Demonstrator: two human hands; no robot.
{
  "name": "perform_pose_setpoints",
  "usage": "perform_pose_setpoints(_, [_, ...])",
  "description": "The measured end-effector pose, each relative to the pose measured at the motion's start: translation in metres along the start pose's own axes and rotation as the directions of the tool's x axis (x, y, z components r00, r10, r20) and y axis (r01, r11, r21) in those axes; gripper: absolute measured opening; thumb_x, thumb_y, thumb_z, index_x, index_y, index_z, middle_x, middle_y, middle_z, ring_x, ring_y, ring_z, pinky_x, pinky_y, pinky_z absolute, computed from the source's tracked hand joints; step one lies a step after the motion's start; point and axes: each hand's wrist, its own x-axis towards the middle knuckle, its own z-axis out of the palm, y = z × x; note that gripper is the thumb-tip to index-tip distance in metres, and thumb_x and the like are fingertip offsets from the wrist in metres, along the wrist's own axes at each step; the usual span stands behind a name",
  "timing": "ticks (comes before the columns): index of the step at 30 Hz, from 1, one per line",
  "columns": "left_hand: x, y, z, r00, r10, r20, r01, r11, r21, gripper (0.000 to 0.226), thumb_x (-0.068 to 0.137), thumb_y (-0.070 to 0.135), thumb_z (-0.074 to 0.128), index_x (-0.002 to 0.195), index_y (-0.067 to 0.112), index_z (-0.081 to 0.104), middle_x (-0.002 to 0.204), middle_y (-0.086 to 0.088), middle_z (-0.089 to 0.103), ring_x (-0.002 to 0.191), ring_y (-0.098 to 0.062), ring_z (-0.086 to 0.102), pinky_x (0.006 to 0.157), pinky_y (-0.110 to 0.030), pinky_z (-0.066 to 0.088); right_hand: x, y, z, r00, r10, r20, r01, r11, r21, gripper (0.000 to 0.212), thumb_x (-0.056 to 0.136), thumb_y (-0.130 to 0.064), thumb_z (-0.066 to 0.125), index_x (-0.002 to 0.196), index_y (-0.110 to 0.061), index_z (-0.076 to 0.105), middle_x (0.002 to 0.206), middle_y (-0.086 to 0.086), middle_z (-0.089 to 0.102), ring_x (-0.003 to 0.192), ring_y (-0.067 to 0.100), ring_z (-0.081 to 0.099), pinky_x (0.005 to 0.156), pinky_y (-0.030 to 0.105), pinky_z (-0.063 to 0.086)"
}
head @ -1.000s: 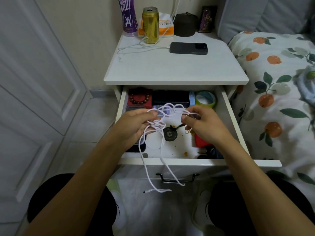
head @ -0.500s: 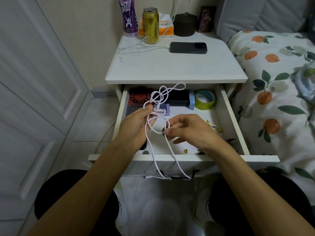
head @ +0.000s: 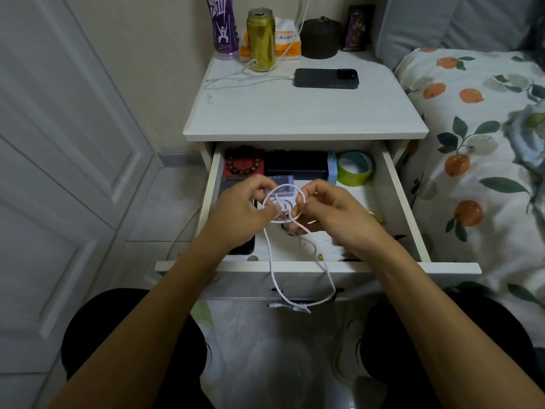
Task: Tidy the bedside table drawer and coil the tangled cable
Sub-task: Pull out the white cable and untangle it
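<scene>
Drawer [head: 395, 184] of bedside unit pulled open. Left hand [head: 241, 214] and right hand [head: 336, 214] both above drawer, fingers curled, each pinching white cable [head: 272, 261]. Cable forms tangled loops between hands; two strands hang over drawer front, ends near handle (connector tips blurred). Inside drawer at back: bead bracelet [head: 244, 166] on red box, black case [head: 296, 165], green tape roll [head: 354, 172]. On surface [head: 295, 113]: dark phone [head: 326, 78] with charging lead, gold can [head: 261, 39], purple bottle [head: 223, 25].
</scene>
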Motion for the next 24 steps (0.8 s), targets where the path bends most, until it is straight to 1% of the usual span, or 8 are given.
perform_pose_setpoints(4, [0.001, -0.002, -0.015, 0.987, 0.025, 0.161, -0.043, 0.993, 0.110, 0.010, 0.088, 0.029, 0.069, 0.087, 0.021, 0.075, 0.063, -0.003, 0.063, 0.053, -0.014, 0.052, 0.056, -0.029, 0.045, -0.001, -0.001, -0.005, 0.997, -0.078, -0.025, 0.076, 0.995, -0.065, 0.014, 0.097, -0.001, 0.047, 0.100, -0.003, 0.060, 0.078, 0.009, 0.065, 0.072, 0.024, 0.066, 0.081, 0.047, 0.057])
perform_pose_setpoints(6, [0.003, -0.002, -0.023, 0.968, -0.002, 0.249, -0.018, 0.997, 0.078, 0.016, 0.088, 0.028, 0.069, 0.082, 0.016, 0.076, 0.065, -0.013, 0.064, 0.053, -0.020, 0.052, 0.053, -0.028, 0.043, -0.001, -0.001, -0.004, 0.998, -0.063, -0.009, 0.064, 0.998, 0.008, 0.015, 0.098, 0.000, 0.045, 0.103, -0.002, 0.059, 0.077, 0.009, 0.062, 0.069, 0.021, 0.067, 0.078, 0.044, 0.057])
perform_pose_setpoints(9, [0.002, -0.004, -0.021, 0.954, 0.008, 0.299, -0.020, 0.999, 0.034, 0.012, 0.089, 0.020, 0.067, 0.083, 0.012, 0.074, 0.065, -0.010, 0.063, 0.054, -0.010, 0.050, 0.055, -0.023, 0.041, -0.003, -0.002, -0.001, 0.999, 0.009, 0.050, -0.017, 0.987, 0.162, 0.015, 0.100, -0.003, 0.044, 0.107, -0.004, 0.057, 0.077, 0.009, 0.054, 0.065, 0.025, 0.068, 0.066, 0.040, 0.059])
perform_pose_setpoints(13, [-0.002, -0.001, -0.009, 0.943, 0.166, 0.288, -0.186, 0.981, 0.044, 0.021, 0.087, 0.019, 0.070, 0.107, 0.024, 0.070, 0.094, 0.015, 0.060, 0.086, -0.003, 0.057, 0.077, -0.016, 0.044, -0.003, -0.001, 0.001, 0.998, -0.050, 0.034, 0.044, 0.989, 0.143, 0.013, 0.102, -0.009, 0.043, 0.106, -0.007, 0.055, 0.073, 0.007, 0.048, 0.050, 0.020, 0.057, 0.046, 0.029, 0.050])
perform_pose_setpoints(16, [-0.004, 0.005, 0.002, 0.915, 0.159, 0.370, -0.122, 0.985, -0.122, 0.008, 0.088, 0.019, 0.069, 0.094, 0.023, 0.073, 0.098, 0.010, 0.071, 0.097, -0.009, 0.064, 0.093, -0.032, 0.049, -0.001, 0.004, 0.000, 0.989, -0.140, -0.042, 0.144, 0.983, 0.116, 0.013, 0.102, -0.009, 0.043, 0.100, -0.010, 0.056, 0.069, 0.006, 0.048, 0.041, 0.016, 0.045, 0.040, 0.025, 0.041])
perform_pose_setpoints(19, [-0.007, 0.013, 0.012, 0.957, 0.058, 0.284, 0.020, 0.964, -0.265, 0.014, 0.091, 0.015, 0.066, 0.077, 0.014, 0.062, 0.072, 0.006, 0.069, 0.073, -0.007, 0.067, 0.071, -0.022, 0.053, -0.002, 0.005, -0.003, 0.991, -0.102, -0.090, 0.118, 0.975, 0.190, 0.015, 0.101, -0.008, 0.044, 0.098, -0.013, 0.058, 0.069, 0.004, 0.047, 0.037, 0.012, 0.034, 0.038, 0.019, 0.029])
perform_pose_setpoints(22, [-0.006, 0.015, 0.007, 0.970, -0.124, 0.210, 0.225, 0.787, -0.574, 0.018, 0.094, 0.005, 0.055, 0.076, 0.009, 0.055, 0.068, -0.006, 0.065, 0.069, -0.018, 0.065, 0.068, -0.026, 0.053, -0.003, 0.002, -0.011, 0.996, 0.038, -0.078, -0.004, 0.920, 0.392, 0.010, 0.099, -0.007, 0.047, 0.097, -0.010, 0.056, 0.069, 0.001, 0.047, 0.037, 0.006, 0.027, 0.036, 0.014, 0.018])
perform_pose_setpoints(24, [-0.004, 0.011, -0.002, 0.941, -0.216, 0.261, 0.334, 0.456, -0.825, 0.018, 0.092, 0.004, 0.048, 0.074, 0.005, 0.050, 0.064, -0.008, 0.055, 0.067, -0.021, 0.062, 0.070, -0.033, 0.057, -0.004, 0.000, -0.015, 0.997, 0.081, -0.015, -0.067, 0.901, 0.428, 0.012, 0.097, -0.006, 0.047, 0.092, -0.009, 0.057, 0.069, 0.000, 0.049, 0.037, 0.005, 0.025, 0.034, 0.013, 0.016])
